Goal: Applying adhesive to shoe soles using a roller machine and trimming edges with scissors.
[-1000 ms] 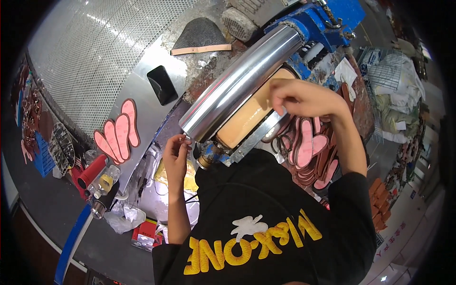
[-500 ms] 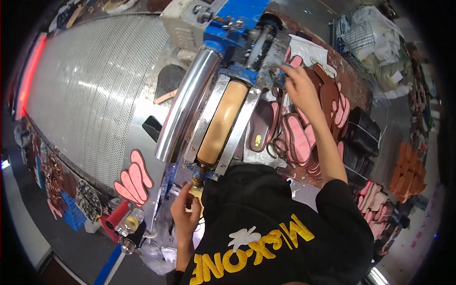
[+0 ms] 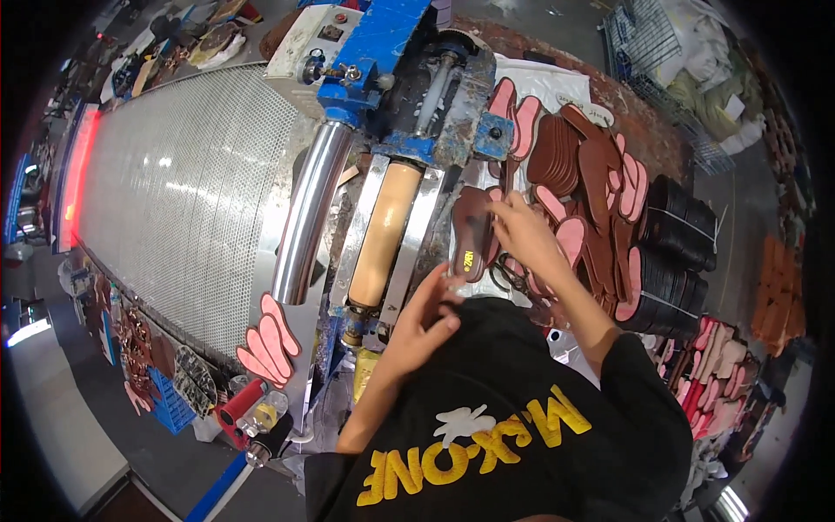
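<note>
A dark brown shoe insole (image 3: 470, 228) with yellow printing near its heel lies on the pile to the right of the machine. My right hand (image 3: 524, 233) is bent over its upper right edge, fingertips closed on that edge; the thumb is partly hidden. At the heel end my left hand (image 3: 424, 324) holds nothing, its fingers and thumb apart. Left of the hands stands a blue roller machine with a tan roller (image 3: 386, 233) between metal bars and a shiny steel roller (image 3: 311, 213).
A metal mesh conveyor (image 3: 178, 174) stretches left from the machine. Pink insoles (image 3: 268, 342) lie fanned at its near corner. On the right are stacked brown insoles (image 3: 557, 155) and tied black bundles (image 3: 678, 213). A red cylinder (image 3: 242, 402) and bottles stand lower left.
My right hand has come down from the machine's far end to the dark brown insole. My left hand has moved up and right from beside the roller's near end. The view has shifted slightly.
</note>
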### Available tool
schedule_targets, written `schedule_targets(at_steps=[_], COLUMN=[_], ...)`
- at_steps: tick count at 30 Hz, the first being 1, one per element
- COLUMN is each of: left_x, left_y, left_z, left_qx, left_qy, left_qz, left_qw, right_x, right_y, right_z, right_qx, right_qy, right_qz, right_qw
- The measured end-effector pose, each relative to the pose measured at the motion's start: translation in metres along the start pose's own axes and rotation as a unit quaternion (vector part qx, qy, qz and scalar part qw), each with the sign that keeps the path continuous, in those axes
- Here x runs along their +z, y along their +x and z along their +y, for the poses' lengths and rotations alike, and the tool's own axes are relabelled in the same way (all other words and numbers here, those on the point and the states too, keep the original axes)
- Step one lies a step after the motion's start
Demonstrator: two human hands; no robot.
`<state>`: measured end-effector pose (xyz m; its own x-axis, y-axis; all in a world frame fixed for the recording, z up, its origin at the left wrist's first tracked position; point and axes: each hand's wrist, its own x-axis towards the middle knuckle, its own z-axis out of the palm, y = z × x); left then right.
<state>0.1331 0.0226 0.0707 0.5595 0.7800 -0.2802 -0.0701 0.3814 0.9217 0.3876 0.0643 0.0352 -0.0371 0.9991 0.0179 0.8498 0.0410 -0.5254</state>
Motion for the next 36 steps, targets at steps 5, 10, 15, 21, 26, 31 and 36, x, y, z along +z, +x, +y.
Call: schedule_targets(at_steps=[5,10,15,21,26,31,36], left_x=[0.016,0.017,0.014,0.006,0.005,0.001,-0.009], left_y=[0.033,0.027,0.012,-0.002,-0.009,-0.019,-0.027], left_z=[0.021,0.018,0.013,0.01,0.02,0.025,0.029], left_qx=[-0.031,-0.104,-0.152,-0.172,-0.2,-0.203,-0.164], left_qy=[-0.397,-0.473,-0.474,-0.421,-0.371,-0.404,-0.273], left_qz=[-0.091,-0.107,-0.129,-0.139,-0.141,-0.158,-0.192], left_qw=[0.913,0.868,0.858,0.879,0.896,0.878,0.928], right_x=[-0.034,-0.056,-0.055,-0.055,-0.05,-0.039,-0.029], right_y=[-0.035,-0.042,-0.05,-0.062,-0.073,-0.09,-0.093], right_z=[-0.037,-0.073,-0.071,-0.075,-0.078,-0.093,-0.097], right_qx=[0.104,-0.112,-0.181,-0.207,-0.211,-0.21,-0.145], right_qy=[0.254,0.192,0.118,0.149,0.159,0.111,0.289], right_qz=[0.05,0.106,0.035,-0.018,-0.004,0.088,0.097], right_qw=[0.96,0.969,0.976,0.967,0.965,0.967,0.941])
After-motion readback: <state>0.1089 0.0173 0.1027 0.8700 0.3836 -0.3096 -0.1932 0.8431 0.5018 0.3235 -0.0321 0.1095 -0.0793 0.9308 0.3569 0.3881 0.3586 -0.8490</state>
